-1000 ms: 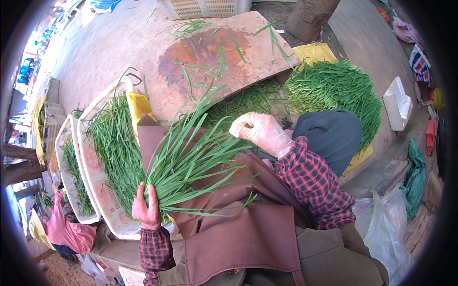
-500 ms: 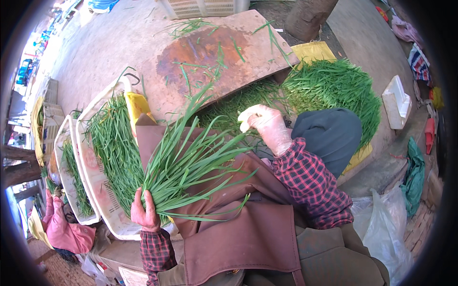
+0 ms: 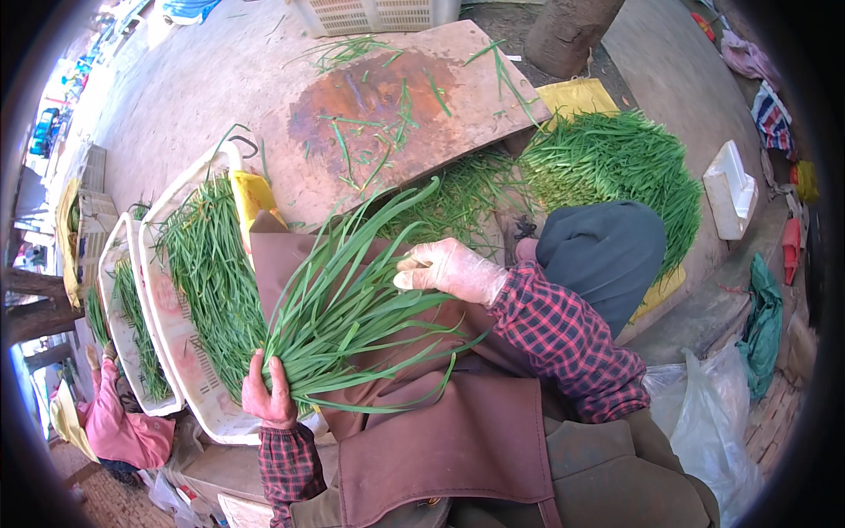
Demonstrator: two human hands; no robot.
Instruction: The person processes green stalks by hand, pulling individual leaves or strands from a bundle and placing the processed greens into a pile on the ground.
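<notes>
My left hand [image 3: 269, 392] is closed round the base of a bunch of green chives [image 3: 352, 326], whose long blades fan out to the right over my brown apron [image 3: 449, 440]. At the upper right side of the fan is my right hand [image 3: 453, 268], in what looks like a thin pale glove. Its fingers are drawn together on the tips of the blades; exactly which blades they pinch is hard to see. Close to my left hand, a white plastic crate [image 3: 189, 334] holds many more chives [image 3: 207, 264].
A stained board [image 3: 475, 114] with scattered blades lies ahead. Right of it, a large chive pile [image 3: 616, 167] rests on yellow sheeting [image 3: 581, 95]. Another white crate [image 3: 119, 290] and a person in pink [image 3: 132, 431] are at the left. A tree trunk [image 3: 572, 35] stands at the back.
My right hand has moved left and nearer to me, from beyond the blade tips onto the chives. The blades have shifted; my left hand keeps its grip in nearly the same place.
</notes>
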